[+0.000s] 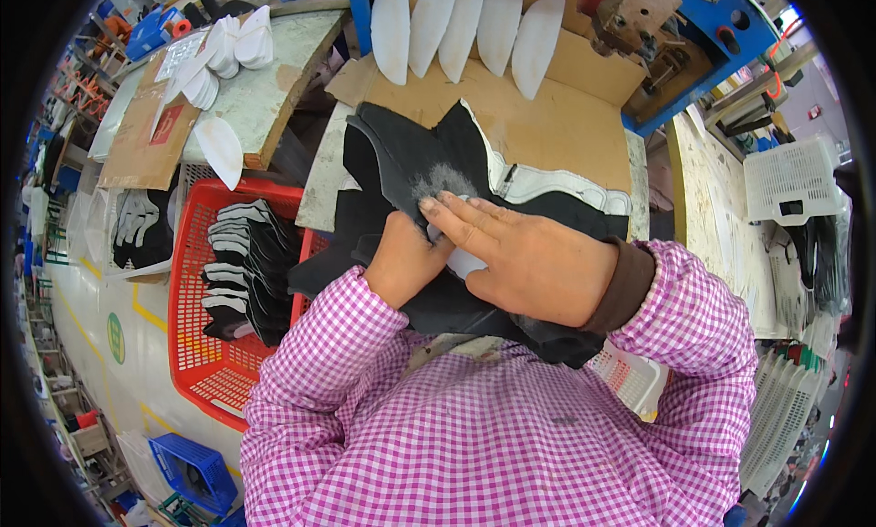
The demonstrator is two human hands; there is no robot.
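Note:
A stack of black fabric shoe-upper pieces [411,166] with white trim lies on a brown cardboard-covered bench [557,116] in front of me. My right hand [520,253] lies flat, fingers together, pressing a white oval insert [464,264] onto the top black piece. My left hand [401,258] is curled beside it, gripping the edge of the black piece, its fingers hidden under the right hand. A grey fuzzy patch [443,180] shows on the fabric just beyond my fingertips.
Several white oval inserts [465,25] stand in a row at the bench's far edge. A red basket [205,344] of black-and-white pieces stands at my left. More white inserts [228,48] lie on a side table. A blue machine [675,34] stands at back right, white baskets [792,180] right.

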